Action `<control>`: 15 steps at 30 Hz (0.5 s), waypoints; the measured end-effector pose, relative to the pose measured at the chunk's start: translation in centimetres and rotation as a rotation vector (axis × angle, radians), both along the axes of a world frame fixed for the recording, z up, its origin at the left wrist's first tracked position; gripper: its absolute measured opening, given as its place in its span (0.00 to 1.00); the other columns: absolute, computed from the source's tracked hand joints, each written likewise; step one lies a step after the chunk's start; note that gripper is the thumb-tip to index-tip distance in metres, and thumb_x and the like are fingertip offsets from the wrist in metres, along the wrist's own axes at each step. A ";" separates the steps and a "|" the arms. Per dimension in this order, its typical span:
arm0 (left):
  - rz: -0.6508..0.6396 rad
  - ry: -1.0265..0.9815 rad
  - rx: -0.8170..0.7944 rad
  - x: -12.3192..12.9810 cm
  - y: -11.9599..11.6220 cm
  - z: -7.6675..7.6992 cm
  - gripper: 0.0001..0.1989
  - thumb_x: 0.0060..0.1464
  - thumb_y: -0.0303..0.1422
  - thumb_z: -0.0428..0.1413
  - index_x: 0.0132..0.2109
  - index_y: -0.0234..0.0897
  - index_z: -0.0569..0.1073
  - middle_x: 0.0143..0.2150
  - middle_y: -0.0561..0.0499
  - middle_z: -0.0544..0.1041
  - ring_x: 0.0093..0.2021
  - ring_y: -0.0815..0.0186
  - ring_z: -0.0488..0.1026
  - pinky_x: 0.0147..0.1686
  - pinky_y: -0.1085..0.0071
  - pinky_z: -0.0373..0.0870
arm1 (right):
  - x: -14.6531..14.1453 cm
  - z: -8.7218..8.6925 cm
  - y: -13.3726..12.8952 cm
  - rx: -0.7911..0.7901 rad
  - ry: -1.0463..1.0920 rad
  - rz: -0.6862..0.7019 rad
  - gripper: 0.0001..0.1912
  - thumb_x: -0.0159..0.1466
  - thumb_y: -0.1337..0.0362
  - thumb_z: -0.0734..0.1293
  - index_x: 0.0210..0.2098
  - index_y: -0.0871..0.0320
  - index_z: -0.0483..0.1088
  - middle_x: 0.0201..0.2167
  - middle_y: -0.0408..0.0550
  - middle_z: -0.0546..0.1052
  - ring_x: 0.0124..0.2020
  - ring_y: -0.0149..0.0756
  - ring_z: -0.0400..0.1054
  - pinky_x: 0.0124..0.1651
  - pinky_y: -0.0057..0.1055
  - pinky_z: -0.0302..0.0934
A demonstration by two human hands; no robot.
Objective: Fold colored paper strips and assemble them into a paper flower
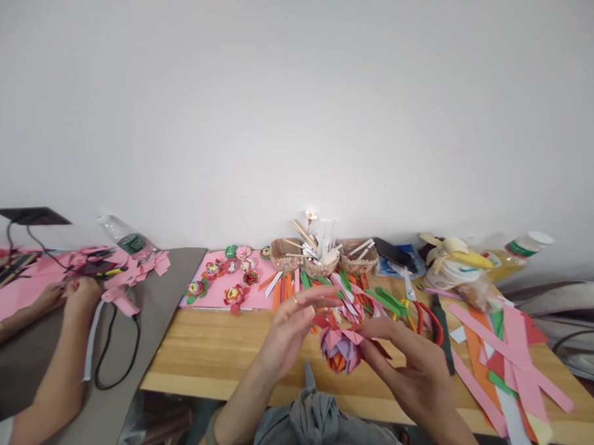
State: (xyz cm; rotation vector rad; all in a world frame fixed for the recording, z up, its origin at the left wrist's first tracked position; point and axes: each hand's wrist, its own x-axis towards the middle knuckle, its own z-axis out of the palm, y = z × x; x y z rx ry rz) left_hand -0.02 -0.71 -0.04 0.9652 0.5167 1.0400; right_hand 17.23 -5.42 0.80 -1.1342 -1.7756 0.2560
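Note:
A folded paper flower (342,350) in pink, lilac and orange is held over the front of the wooden table. My right hand (415,367) pinches it from the right between thumb and fingers. On the other side, my left hand (286,329) is raised with its fingers stretched out and spread, close to the red petals at the top. Whether its fingertips touch those petals I cannot tell. Just behind the hands lie green, orange, pink and white paper strips (349,299), partly hidden by my fingers.
Finished paper flowers sit on a pink sheet (261,297). Baskets (285,254) hold sticks. Red-handled scissors (421,319), a dark green pen-like tool (443,334) and long paper strips (504,351) lie right. At left, a co-worker's hands (78,294) work near a pink glue gun (120,301).

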 end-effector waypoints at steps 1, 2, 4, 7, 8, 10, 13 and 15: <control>-0.042 -0.030 -0.049 0.1 -0.1 -0.2 0.19 0.49 0.42 0.58 0.48 0.41 0.75 0.52 0.44 0.72 0.48 0.56 0.69 0.45 0.64 0.64 | 0.1 -0.1 0.1 0.026 -0.013 0.001 0.07 0.59 0.74 0.64 0.32 0.55 0.69 0.25 0.44 0.77 0.25 0.32 0.72 0.28 0.26 0.67; -0.101 -0.035 -0.087 0.3 -0.2 -0.5 0.25 0.46 0.43 0.60 0.53 0.43 0.71 0.55 0.43 0.69 0.48 0.56 0.69 0.44 0.64 0.65 | 0.2 -0.3 0.3 0.053 -0.026 0.008 0.08 0.59 0.75 0.64 0.33 0.55 0.69 0.26 0.44 0.77 0.27 0.33 0.72 0.30 0.27 0.67; -0.212 0.014 -0.129 0.6 -0.5 -0.8 0.32 0.41 0.40 0.64 0.55 0.44 0.68 0.57 0.43 0.67 0.46 0.58 0.70 0.41 0.67 0.65 | 0.3 -0.6 0.7 0.106 -0.053 0.026 0.10 0.59 0.76 0.64 0.35 0.55 0.69 0.28 0.45 0.77 0.29 0.34 0.73 0.32 0.28 0.67; -0.207 0.128 -0.165 1.1 -0.8 -1.1 0.30 0.37 0.34 0.67 0.50 0.42 0.72 0.47 0.46 0.73 0.36 0.65 0.71 0.35 0.71 0.65 | 0.4 -0.8 1.0 0.169 -0.099 -0.010 0.11 0.58 0.76 0.65 0.37 0.54 0.70 0.33 0.48 0.77 0.36 0.36 0.72 0.38 0.32 0.67; -0.160 0.161 -0.168 1.2 -0.9 -1.1 0.28 0.36 0.33 0.67 0.48 0.40 0.73 0.43 0.47 0.74 0.33 0.67 0.70 0.33 0.71 0.65 | 0.4 -0.8 1.0 0.176 -0.102 -0.058 0.11 0.58 0.75 0.65 0.38 0.54 0.71 0.35 0.49 0.77 0.38 0.38 0.72 0.40 0.34 0.67; -0.019 0.254 -0.126 1.5 -0.9 -1.0 0.25 0.37 0.32 0.67 0.46 0.40 0.74 0.40 0.49 0.74 0.30 0.68 0.69 0.31 0.72 0.65 | 0.3 -0.5 0.8 0.145 -0.056 -0.190 0.08 0.58 0.71 0.66 0.37 0.55 0.71 0.36 0.50 0.76 0.38 0.39 0.71 0.40 0.35 0.66; 0.203 0.428 0.081 1.9 -0.9 -1.0 0.19 0.41 0.27 0.64 0.44 0.41 0.75 0.41 0.49 0.74 0.38 0.64 0.70 0.39 0.70 0.65 | 0.1 0.0 0.3 -0.147 0.128 -0.245 0.05 0.60 0.64 0.64 0.30 0.56 0.71 0.26 0.46 0.74 0.26 0.34 0.68 0.28 0.28 0.64; 0.275 0.496 0.216 2.1 -0.8 -1.0 0.16 0.44 0.24 0.62 0.43 0.42 0.75 0.42 0.49 0.73 0.43 0.63 0.69 0.44 0.69 0.63 | -0.2 0.2 0.1 -0.444 0.269 -0.120 0.11 0.61 0.58 0.62 0.27 0.56 0.70 0.20 0.43 0.71 0.19 0.30 0.64 0.20 0.25 0.60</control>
